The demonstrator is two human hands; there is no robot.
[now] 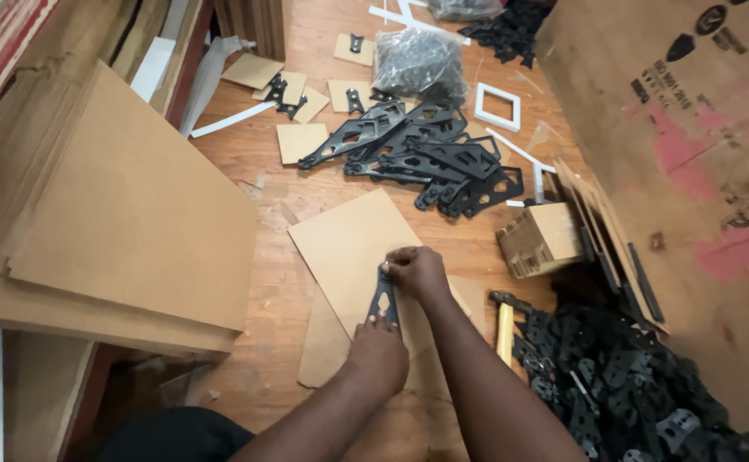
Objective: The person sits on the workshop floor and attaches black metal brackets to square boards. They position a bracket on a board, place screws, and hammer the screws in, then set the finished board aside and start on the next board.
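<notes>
Showing 2 hands: left hand [380,352] & right hand [417,271], sharing 1 black triangular bracket [384,299]. Also lying around: 1 hammer [505,326], 1 white square frame [498,107], 1 clear bag of black parts [417,62]. Bracket heap [430,154] overlapping too much for an exact no.

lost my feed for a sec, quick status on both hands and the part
Left hand and right hand both grip small black bracket, one at each end. Bracket sits over cardboard sheet on floor. Hammer close by right forearm, not touching.
</notes>
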